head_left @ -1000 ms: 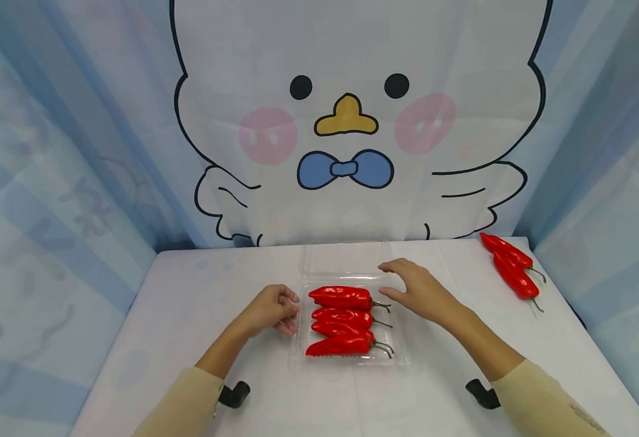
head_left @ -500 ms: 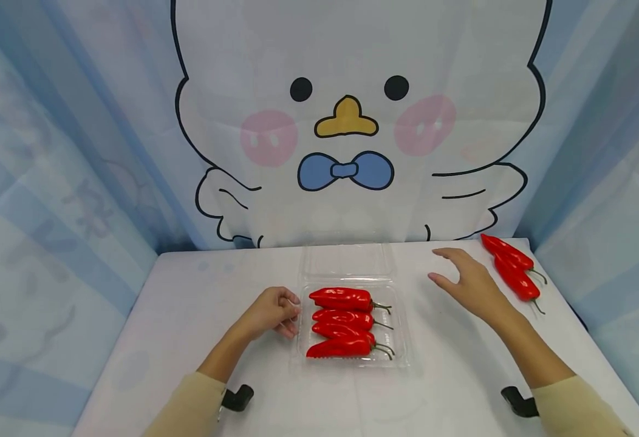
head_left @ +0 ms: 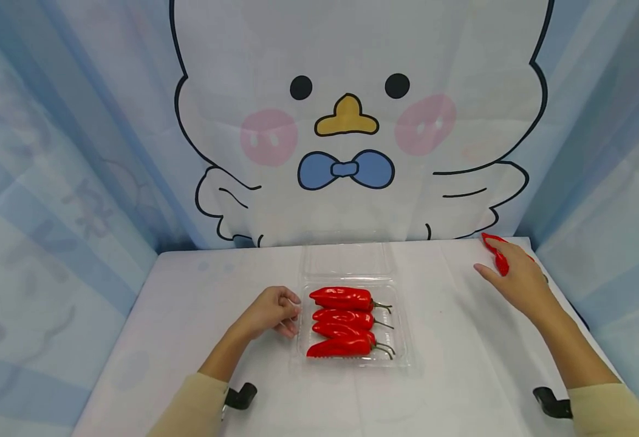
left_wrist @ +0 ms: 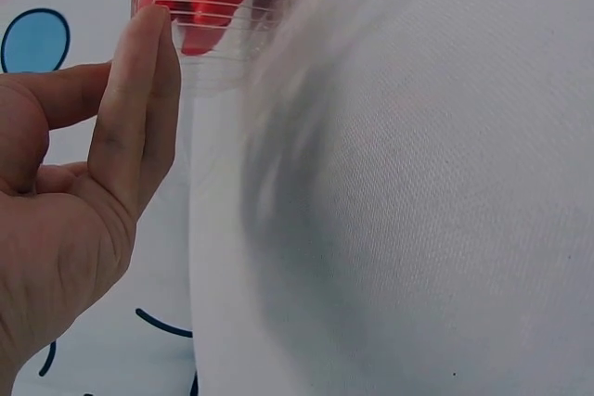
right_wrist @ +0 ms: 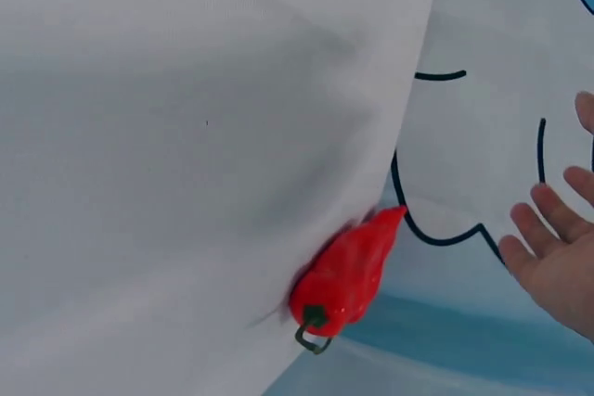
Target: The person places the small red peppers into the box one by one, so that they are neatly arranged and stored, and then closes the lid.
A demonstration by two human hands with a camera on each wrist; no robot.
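1. Curtains [head_left: 68, 182] back our counter [head_left: 434, 388]; its central box [head_left: 401, 328] holds four peppers [head_left: 343, 317].
2. Loose peppers [head_left: 501, 264] remain unboxed, far right corner.
3. Our right hand [head_left: 524, 284], fingers spread above them, is empty; our left hand [head_left: 269, 311], fingers relaxed, touches the box.

We have room to pass over the tabletop [head_left: 445, 334] between the clear box [head_left: 399, 328] and the right-hand peppers [head_left: 502, 264]; the left hand [head_left: 271, 311] blocks the box's left side, the backdrop [head_left: 352, 212] the rear.

peppers [head_left: 344, 318] in tray [head_left: 401, 334] on table [head_left: 188, 303]
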